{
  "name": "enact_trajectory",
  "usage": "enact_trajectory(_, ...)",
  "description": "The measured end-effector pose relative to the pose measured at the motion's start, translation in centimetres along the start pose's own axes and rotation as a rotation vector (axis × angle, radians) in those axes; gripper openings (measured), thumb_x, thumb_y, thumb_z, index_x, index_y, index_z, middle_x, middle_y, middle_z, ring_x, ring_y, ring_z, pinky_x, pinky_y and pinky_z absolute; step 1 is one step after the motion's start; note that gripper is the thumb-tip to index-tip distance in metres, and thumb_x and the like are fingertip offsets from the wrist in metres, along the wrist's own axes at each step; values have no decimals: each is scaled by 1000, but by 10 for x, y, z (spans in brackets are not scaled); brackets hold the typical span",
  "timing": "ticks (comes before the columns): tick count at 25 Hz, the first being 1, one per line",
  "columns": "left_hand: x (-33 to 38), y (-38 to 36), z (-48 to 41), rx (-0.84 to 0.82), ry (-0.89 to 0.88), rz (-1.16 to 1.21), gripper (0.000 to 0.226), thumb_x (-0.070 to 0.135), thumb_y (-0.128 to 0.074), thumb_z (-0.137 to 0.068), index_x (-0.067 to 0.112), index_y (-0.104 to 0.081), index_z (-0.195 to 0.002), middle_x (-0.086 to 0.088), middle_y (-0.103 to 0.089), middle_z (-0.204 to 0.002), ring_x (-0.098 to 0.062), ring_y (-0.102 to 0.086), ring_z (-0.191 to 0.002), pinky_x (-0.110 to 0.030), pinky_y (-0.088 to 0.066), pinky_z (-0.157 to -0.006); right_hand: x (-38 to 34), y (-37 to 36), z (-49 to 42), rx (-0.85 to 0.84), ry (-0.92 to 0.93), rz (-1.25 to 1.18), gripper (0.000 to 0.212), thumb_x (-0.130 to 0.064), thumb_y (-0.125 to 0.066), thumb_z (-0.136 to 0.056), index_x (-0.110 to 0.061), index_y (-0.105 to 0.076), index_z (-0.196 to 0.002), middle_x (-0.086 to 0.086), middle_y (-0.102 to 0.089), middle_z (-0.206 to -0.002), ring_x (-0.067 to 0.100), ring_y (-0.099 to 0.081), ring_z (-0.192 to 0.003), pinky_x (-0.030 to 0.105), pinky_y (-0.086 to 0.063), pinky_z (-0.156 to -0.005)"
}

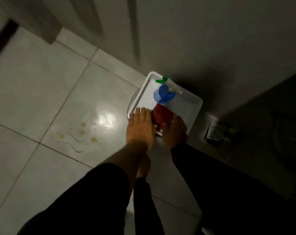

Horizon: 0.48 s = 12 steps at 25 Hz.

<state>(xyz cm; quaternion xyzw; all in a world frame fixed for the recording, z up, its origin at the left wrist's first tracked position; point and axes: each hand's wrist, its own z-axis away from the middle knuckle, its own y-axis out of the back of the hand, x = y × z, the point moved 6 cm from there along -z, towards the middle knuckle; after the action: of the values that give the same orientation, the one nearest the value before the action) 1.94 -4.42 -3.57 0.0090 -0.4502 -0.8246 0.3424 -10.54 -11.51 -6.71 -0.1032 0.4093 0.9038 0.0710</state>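
Tray on tiled floor; drain nr wall.
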Motion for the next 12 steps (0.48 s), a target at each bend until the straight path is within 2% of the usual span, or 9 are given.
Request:
enact_trajectory(1,2,-9,-23,28,18,50,68,49,-44,-106,13,-37,-164,-16,-44,-167,-36,-36,-158,-51,-27,-131,5,-7,-21,31,-14,-22,70,-39,-54,-110,-13,-27,-169,14,-33,-174,36,-33,-160,52,-33,-130)
enact_trajectory(3,4,-22,-59,5,125,130,62,51,-56,-101,15,-50,-152,-12,-58,-150,-34,-50,-143,-50,-36,-121,9,-15,-56,18,-62,-36,74,-42,-59,-107,-15,-28,-168,14,-36,-170,40,-36,-156,56,-37,-127)
enact_trajectory(5,9,-38,-89,-80,221,170,63,46,-66,-98,14,-52,-151,-12,-59,-148,-34,-52,-141,-51,-38,-117,15,-25,-85,-50,-97,17,74,-45,-65,-102,-19,-35,-164,14,-41,-163,41,-38,-150,59,-39,-122)
enact_trajectory(8,11,-59,-103,-141,336,283,57,37,-68,-100,12,-56,-150,-14,-60,-147,-35,-55,-140,-50,-43,-116,25,-32,-99,-45,-92,56,54,-42,-70,-99,-16,-54,-144,15,-51,-148,41,-44,-140,55,-43,-115)
enact_trajectory(10,11,-56,-105,-98,379,472,49,41,-59,-105,13,-60,-145,-12,-64,-142,-33,-63,-131,-45,-52,-106,29,-26,-96,29,-84,-115,40,-36,-71,-100,-12,-62,-130,16,-63,-134,40,-55,-132,52,-50,-112)
enact_trajectory(12,10,-39,-92,-28,372,666,44,46,-53,-105,16,-65,-135,-9,-67,-133,-30,-68,-119,-39,-54,-91,25,-15,-72,134,-99,-409,19,-29,-73,-98,-15,-65,-109,5,-71,-105,36,-68,-112,45,-57,-100)
